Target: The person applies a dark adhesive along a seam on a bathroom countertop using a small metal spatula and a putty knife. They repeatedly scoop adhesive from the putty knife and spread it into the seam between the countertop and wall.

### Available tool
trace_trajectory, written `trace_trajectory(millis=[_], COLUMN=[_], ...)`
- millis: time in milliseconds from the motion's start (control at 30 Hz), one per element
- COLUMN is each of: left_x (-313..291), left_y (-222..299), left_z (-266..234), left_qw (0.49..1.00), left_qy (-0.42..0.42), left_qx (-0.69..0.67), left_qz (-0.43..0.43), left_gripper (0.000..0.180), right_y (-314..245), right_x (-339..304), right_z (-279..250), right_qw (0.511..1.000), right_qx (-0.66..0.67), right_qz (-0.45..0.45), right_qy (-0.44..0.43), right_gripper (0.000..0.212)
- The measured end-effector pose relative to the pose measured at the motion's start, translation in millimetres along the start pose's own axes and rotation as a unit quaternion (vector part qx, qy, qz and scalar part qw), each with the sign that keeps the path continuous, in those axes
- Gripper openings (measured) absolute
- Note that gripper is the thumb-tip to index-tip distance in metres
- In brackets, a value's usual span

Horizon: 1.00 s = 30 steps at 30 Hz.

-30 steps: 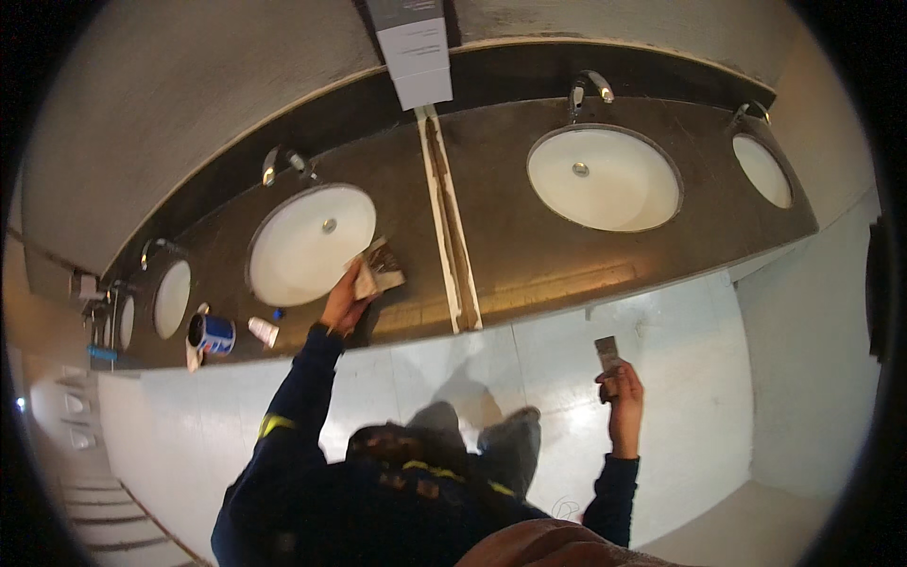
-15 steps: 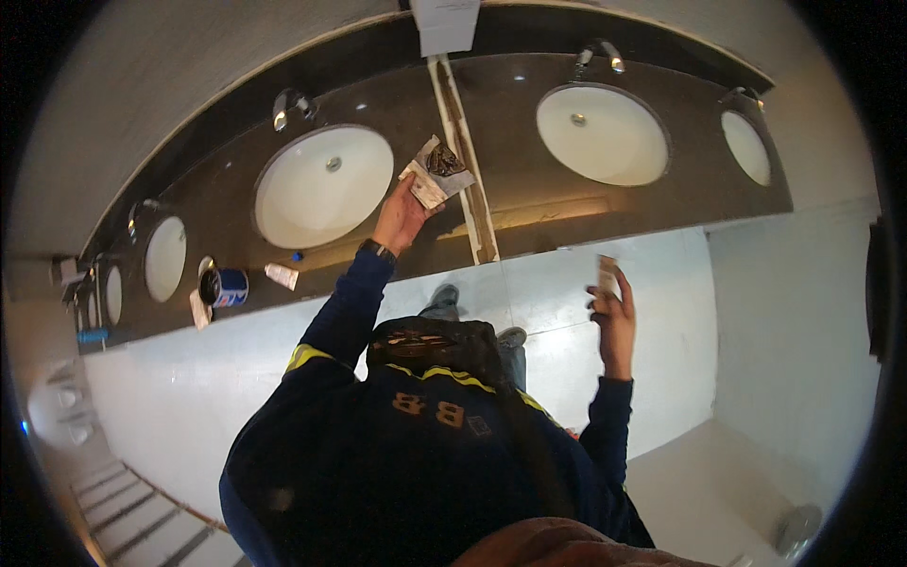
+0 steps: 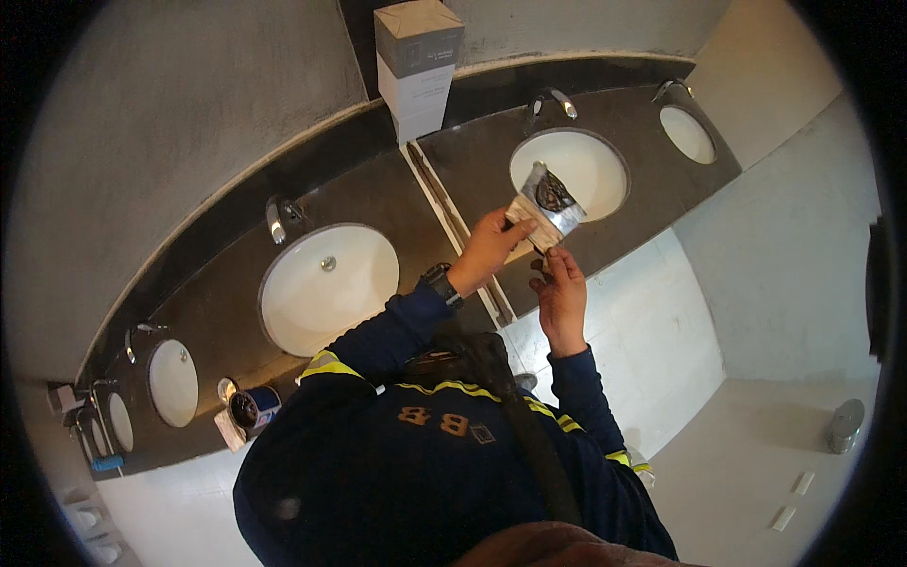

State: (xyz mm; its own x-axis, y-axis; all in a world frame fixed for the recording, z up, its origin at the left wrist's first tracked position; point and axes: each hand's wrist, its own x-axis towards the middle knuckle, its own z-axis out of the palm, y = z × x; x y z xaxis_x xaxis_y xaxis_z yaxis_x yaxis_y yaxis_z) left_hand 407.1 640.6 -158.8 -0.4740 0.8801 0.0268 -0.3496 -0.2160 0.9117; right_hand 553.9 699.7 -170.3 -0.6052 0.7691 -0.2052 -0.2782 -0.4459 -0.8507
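Left hand (image 3: 493,248) grips a silvery packet (image 3: 546,200) above the desk (image 3: 472,180); right hand (image 3: 561,295) pinches its lower edge, seemingly to tear it open.

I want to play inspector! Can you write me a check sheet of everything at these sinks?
Surface: dark counter with white oval sinks, taps behind them.
Job's things: silvery packet held above the counter.
Clutter: blue can at the counter's left end.
Grips: left hand pinches the packet; right hand just below it, holding a small dark item.
Cables: nothing seen.
Surroundings: grey wall, box-shaped dispenser, pale floor, round metal bin.
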Motion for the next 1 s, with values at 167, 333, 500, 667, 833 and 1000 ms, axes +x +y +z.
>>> trace_trajectory(millis=[167, 333, 500, 667, 833, 1000], left_x=[8.7, 80.3, 161.9, 162.5, 141.7, 106.0], left_y=[33.1, 148.1, 228.6, 257.0, 294.7, 381.6], left_z=[-22.0, -115.8, -163.3, -152.4, -133.8, -117.1], left_qw=[0.974, 0.718, 0.505, 0.665, 0.666, 0.772], left_qy=[-0.004, 0.272, 0.310, 0.231, 0.216, 0.080], left_qx=[0.221, 0.515, 0.686, 0.629, 0.594, 0.486], left_qz=[0.056, 0.380, 0.423, 0.330, 0.397, 0.402], left_gripper=[0.039, 0.080, 0.089, 0.112, 0.109, 0.093], right_y=[-3.4, -14.1, -16.2, -5.4, -1.5, -2.0], right_x=[-0.1, -13.0, -32.0, -40.5, -45.9, -46.3], right_z=[1.1, -13.1, -32.5, -39.2, -41.9, -44.1], right_qw=[0.999, 0.997, 0.992, 0.986, 0.984, 0.982], right_qx=[0.040, 0.024, -0.015, -0.013, -0.026, -0.051], right_qz=[-0.028, -0.066, -0.085, -0.076, -0.053, -0.064], right_qy=[-0.007, 0.034, 0.088, 0.150, 0.170, 0.168], right_gripper=[0.011, 0.009, 0.008, 0.008, 0.010, 0.011])
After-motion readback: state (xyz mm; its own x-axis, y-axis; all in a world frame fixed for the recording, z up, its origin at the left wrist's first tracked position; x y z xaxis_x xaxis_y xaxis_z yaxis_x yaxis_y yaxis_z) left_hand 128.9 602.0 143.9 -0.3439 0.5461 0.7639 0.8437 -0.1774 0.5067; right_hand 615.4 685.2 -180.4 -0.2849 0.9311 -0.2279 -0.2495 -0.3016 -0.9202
